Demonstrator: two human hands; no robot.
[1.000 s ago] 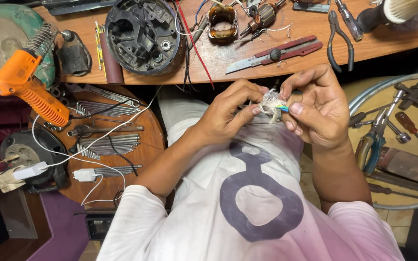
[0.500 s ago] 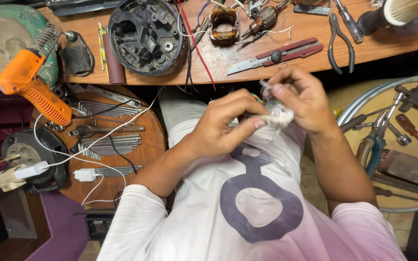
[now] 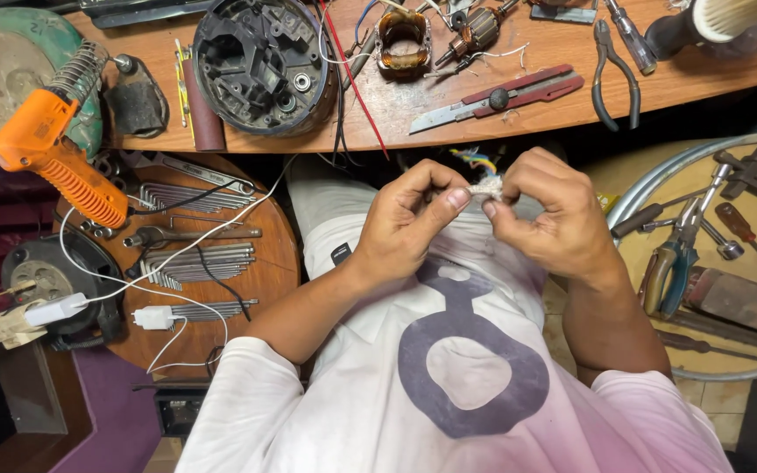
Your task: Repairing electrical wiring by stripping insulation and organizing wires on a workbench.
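Both hands, left hand (image 3: 409, 229) and right hand (image 3: 552, 219), pinch a small whitish wire bundle (image 3: 486, 187) between their fingers, held over the lap just below the worktop (image 3: 519, 109). Its thin coloured leads could snap or slip free if twisted too hard.

- No packages, signs or screens in view.
- Only label-like item: small dark rectangular tag (image 3: 340, 254) on the white shirt, just left of the left forearm.
- Large dark ring-shaped print (image 3: 472, 368) on the same shirt's front, mid-chest, below both hands. It is a printed graphic, not a stuck-on label.
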